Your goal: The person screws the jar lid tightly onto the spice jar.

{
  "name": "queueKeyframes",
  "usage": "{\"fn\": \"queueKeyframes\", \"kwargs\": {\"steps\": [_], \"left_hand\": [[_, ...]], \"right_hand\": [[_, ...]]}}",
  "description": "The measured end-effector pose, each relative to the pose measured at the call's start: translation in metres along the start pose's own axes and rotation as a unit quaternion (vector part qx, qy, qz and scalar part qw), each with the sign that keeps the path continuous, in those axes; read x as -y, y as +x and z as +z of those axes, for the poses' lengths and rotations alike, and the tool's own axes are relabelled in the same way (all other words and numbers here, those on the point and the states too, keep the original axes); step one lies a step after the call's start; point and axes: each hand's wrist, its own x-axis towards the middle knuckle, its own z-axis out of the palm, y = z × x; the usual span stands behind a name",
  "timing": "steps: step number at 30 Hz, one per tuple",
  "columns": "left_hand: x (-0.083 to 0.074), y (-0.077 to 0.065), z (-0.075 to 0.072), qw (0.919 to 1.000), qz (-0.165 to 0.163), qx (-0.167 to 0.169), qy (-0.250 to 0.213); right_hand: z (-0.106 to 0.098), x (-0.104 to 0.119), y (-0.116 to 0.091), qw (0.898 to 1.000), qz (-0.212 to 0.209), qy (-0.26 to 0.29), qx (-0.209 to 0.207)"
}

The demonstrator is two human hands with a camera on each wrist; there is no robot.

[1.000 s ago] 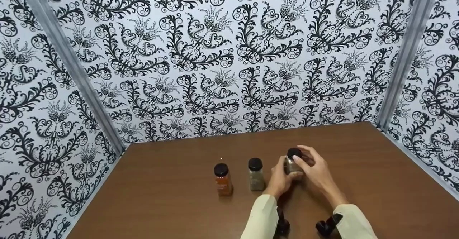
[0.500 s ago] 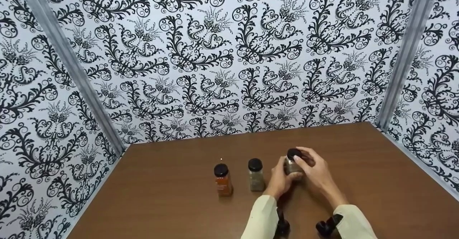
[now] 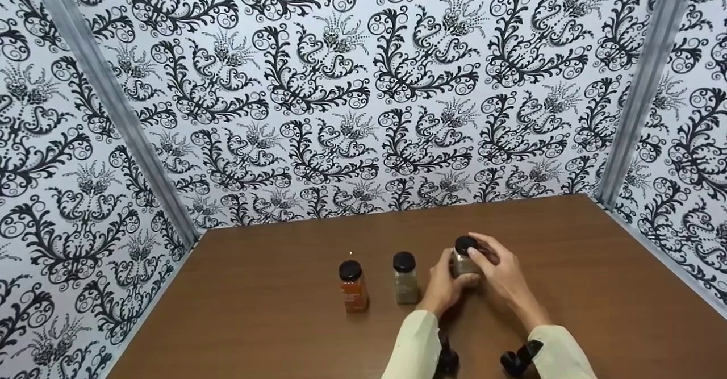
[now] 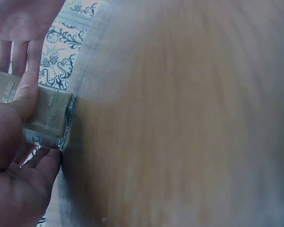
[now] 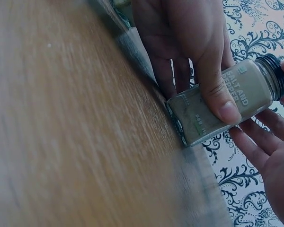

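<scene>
A clear, square-sided spice jar point(image 3: 464, 266) labelled "SALT AND PEPPER" stands upright with its black lid point(image 5: 273, 78) on. My left hand point(image 3: 445, 283) grips the jar's body, thumb across the label side in the right wrist view. At the lid is my right hand point(image 3: 504, 272), its thumb against the cap's side and its fingers round the far side. The jar's base point(image 5: 177, 123) is at the tabletop. To the left stand a jar of greenish-grey seasoning point(image 3: 406, 285) and a jar of orange-red spice point(image 3: 354, 295), both black-lidded and upright.
The brown wooden table point(image 3: 272, 322) runs back to white panels point(image 3: 318, 83) with black scrollwork, joined by grey corner strips point(image 3: 642, 95). Black wrist devices point(image 3: 519, 358) hang by both cream sleeves point(image 3: 559, 350).
Almost nothing differs. Both hands stay on the salt and pepper jar, with only a tiny shift of the right thumb at the lid.
</scene>
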Motion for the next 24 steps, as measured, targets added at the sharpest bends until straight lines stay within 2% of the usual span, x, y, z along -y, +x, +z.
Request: {"fn": "queueKeyframes", "kwargs": {"steps": [9,15,24], "left_hand": [[-0.0030,-0.0009,-0.0007,1.0000,-0.005,0.000,-0.003],[-0.0029,0.0001,-0.0010,0.9999,-0.013,0.003,-0.006],[-0.0030,-0.0004,0.0001,1.0000,-0.001,0.006,0.000]], "right_hand": [[-0.0015,0.0005,0.0005,0.999,0.039,-0.006,0.007],[-0.0037,0.0030,-0.0004,0.999,0.039,-0.020,0.015],[-0.0032,0.0062,-0.0020,0.998,0.055,-0.028,0.026]]}}
